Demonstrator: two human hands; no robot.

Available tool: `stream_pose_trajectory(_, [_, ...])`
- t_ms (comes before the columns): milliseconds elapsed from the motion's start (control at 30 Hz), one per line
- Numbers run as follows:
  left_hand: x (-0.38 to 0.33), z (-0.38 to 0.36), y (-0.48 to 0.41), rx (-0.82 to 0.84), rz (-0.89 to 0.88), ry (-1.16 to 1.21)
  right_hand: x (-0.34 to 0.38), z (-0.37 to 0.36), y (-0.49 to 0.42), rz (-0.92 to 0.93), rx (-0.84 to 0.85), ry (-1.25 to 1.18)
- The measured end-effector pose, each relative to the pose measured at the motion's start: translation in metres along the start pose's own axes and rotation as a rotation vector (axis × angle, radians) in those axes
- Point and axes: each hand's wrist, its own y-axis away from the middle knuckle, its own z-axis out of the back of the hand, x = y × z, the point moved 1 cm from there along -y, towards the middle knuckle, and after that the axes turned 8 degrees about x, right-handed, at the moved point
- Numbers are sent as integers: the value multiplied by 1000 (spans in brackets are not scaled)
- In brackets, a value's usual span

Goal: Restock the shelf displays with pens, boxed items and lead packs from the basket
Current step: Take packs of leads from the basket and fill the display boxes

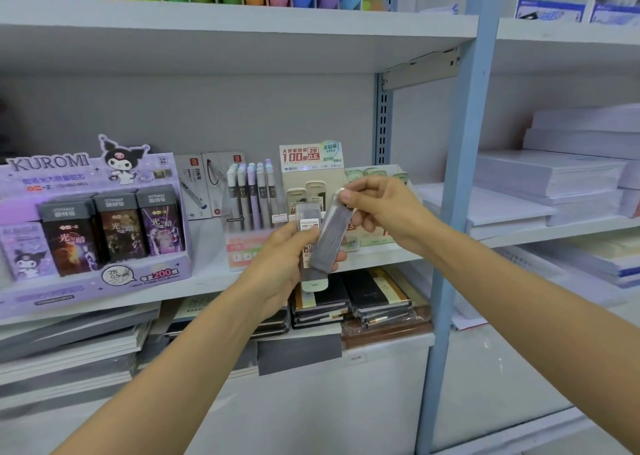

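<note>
Head view, blurred lead packs [328, 238], perhaps two

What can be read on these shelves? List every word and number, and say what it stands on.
"KUROMI": top of the purple display box.
"2B 0.5", "200": that box's front.
"100", "2B 0.5": the beige card.
"HB": front of the pink pen stand.
Labels on the held lead packs and other small print: too blurred.
</note>
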Motion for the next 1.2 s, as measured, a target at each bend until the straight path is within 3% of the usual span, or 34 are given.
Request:
stream_pose_trajectory(167, [2, 4, 17, 21, 52, -101, 4, -8, 4, -43, 109, -152])
stream_pose_trajectory(333, [-3, 9, 30, -62, 50, -70, 7, -22, 10, 1, 130, -22])
stream_pose_trajectory(467, [-9, 18, 39, -28, 96, -71, 12, -12, 16, -9, 217, 82])
stream_pose_trajectory(933, [-31, 13, 61, -80, 6, -351, 27, -16, 33, 24, 492, 278])
stream_pose_trajectory(1033, [-34, 15, 62, -93, -2, -395, 23, -18, 34, 38, 432, 323])
stream_pose_trajectory(1200, [-34, 23, 60, -297, -186, -78, 14, -16, 34, 65, 292, 251])
